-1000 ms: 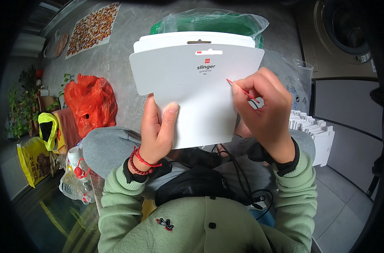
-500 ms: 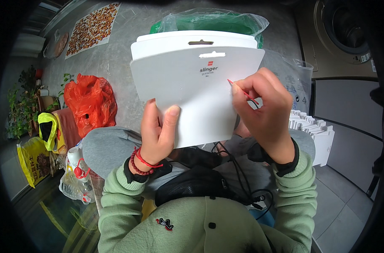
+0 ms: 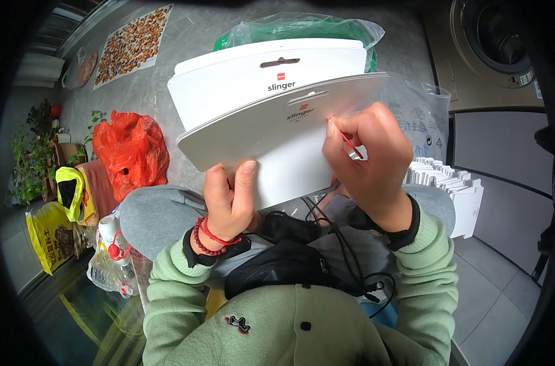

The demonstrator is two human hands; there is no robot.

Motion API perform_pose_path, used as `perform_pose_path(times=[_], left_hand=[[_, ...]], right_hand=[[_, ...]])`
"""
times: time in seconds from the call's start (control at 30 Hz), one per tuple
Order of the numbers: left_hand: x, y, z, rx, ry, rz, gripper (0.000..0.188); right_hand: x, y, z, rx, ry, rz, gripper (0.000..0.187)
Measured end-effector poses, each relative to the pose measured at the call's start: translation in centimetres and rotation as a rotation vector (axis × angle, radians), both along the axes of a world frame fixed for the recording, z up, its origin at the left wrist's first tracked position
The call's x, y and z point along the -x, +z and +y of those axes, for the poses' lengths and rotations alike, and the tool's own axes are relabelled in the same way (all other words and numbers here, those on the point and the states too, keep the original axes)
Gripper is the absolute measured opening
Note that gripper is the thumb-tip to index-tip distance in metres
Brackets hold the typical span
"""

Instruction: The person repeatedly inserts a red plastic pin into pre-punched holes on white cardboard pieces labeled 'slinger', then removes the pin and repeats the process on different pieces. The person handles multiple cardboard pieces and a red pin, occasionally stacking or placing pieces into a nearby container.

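Both forearms (image 3: pixel 426 274) reach forward, left hand (image 3: pixel 225 206) gripping white cards (image 3: pixel 289 165), right hand (image 3: pixel 375 163) pinching a red strip (image 3: pixel 351 146).

Rear card (image 3: pixel 228 85) partly hidden; washer (image 3: pixel 472 91) cut off.

The camera sits on my head, the left one of two, and it looks down. My left hand (image 3: pixel 227 204) and right hand (image 3: pixel 375 161) are near to it, around the middle. My sleeves (image 3: pixel 178 299) enter from below, the floor (image 3: pixel 134 94) lies farther, and straight edges bend toward the dark rim.
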State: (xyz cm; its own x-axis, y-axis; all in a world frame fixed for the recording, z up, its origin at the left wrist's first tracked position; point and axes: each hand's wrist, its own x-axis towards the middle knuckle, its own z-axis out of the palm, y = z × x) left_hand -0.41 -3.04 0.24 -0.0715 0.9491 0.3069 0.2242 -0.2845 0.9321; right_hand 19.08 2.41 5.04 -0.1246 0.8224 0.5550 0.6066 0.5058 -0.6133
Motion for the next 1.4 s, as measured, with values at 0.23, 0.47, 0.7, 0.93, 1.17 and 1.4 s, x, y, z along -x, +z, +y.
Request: perform_pose_path(times=[0.23, 0.47, 0.7, 0.93, 1.17, 1.4], left_hand=[[-0.5, 0.7, 0.4, 0.060, 0.039, -0.055, 0.017], [-0.5, 1.1, 0.4, 0.097, 0.031, -0.101, 0.017], [-0.3, 1.2, 0.6, 0.136, 0.046, -0.069, 0.023], [-0.1, 1.3, 1.1, 0.184, -0.005, -0.153, 0.029], [-0.4, 1.4, 1.1, 0.204, -0.062, -0.248, 0.034], [-0.4, 1.5, 1.1, 0.194, -0.057, -0.264, 0.036]], right_hand=[[0.1, 0.0, 0.1, -0.041, 0.017, -0.005, 0.010], [0.2, 0.0, 0.0, -0.027, 0.037, 0.017, 0.014], [0.3, 0.0, -0.3, 0.008, 0.097, 0.072, 0.010], [0.2, 0.1, 0.1, 0.035, 0.055, 0.044, 0.008], [0.4, 0.3, 0.6, -0.037, 0.054, -0.026, 0.010], [0.2, 0.4, 0.5, -0.026, 0.072, -0.031, 0.009]])
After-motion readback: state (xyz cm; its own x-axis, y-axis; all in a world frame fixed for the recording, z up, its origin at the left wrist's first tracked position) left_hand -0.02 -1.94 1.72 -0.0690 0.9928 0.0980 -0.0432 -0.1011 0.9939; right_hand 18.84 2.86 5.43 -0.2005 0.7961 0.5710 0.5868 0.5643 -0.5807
